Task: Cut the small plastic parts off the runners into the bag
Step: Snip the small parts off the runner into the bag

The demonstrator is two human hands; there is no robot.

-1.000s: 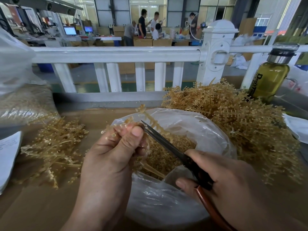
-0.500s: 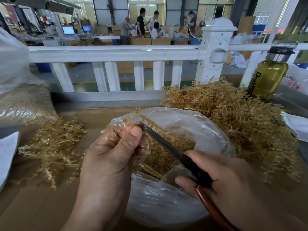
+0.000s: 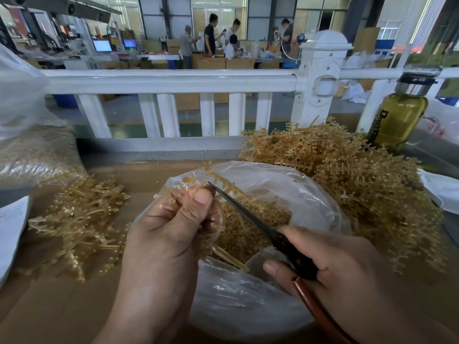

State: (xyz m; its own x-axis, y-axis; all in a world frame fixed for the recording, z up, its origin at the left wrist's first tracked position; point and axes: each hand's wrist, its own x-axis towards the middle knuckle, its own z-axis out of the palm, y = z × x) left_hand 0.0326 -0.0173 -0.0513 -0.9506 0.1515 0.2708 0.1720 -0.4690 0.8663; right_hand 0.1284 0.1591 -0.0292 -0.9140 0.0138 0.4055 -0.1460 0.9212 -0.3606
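— Clean cut, how?
— Left hand (image 3: 173, 227) pinches runner (image 3: 214, 174) over the bag (image 3: 313, 194); right hand (image 3: 337, 264) grips scissors (image 3: 248, 215) w/ tips near my pinch. I'd snip close so parts (image 3: 232, 191) drop in.

Left hand (image 3: 171, 232) is pinching a runner (image 3: 219, 181) between thumb and curled fingers (image 3: 173, 202), back toward the camera. Right hand (image 3: 335, 266) is gripping the scissors (image 3: 248, 214), fingers curled closed around them.
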